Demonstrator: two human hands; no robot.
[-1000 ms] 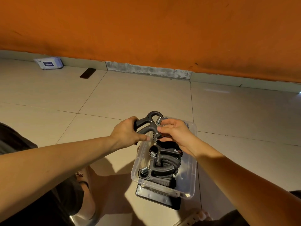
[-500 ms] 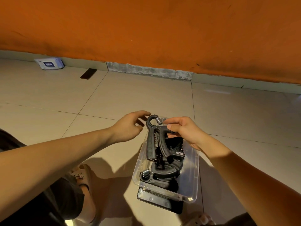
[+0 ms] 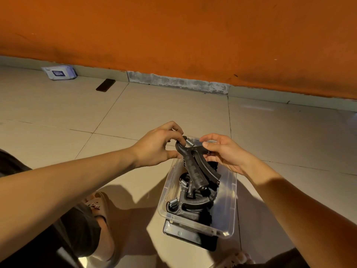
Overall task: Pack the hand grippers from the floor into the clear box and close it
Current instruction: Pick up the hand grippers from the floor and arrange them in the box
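Observation:
A clear box (image 3: 230, 209) sits open on the tiled floor, and several black hand grippers (image 3: 190, 205) with steel springs lie inside it. One more black hand gripper (image 3: 195, 171) is held above the box's far end, handles pointing down into it. My left hand (image 3: 156, 149) pinches its looped head by the spring. My right hand (image 3: 222, 151) pinches the top of its right arm. A dark lid (image 3: 185, 235) pokes out from under the box's near end.
An orange wall (image 3: 173, 35) runs across the back. A white wipes pack (image 3: 59, 73) and a dark flat object (image 3: 105, 85) lie by the wall at far left. My sandalled foot (image 3: 100, 207) is left of the box.
The gripper swung from lying sideways to handles-down over the box. My left hand let go of it, then took hold again at its looped head.

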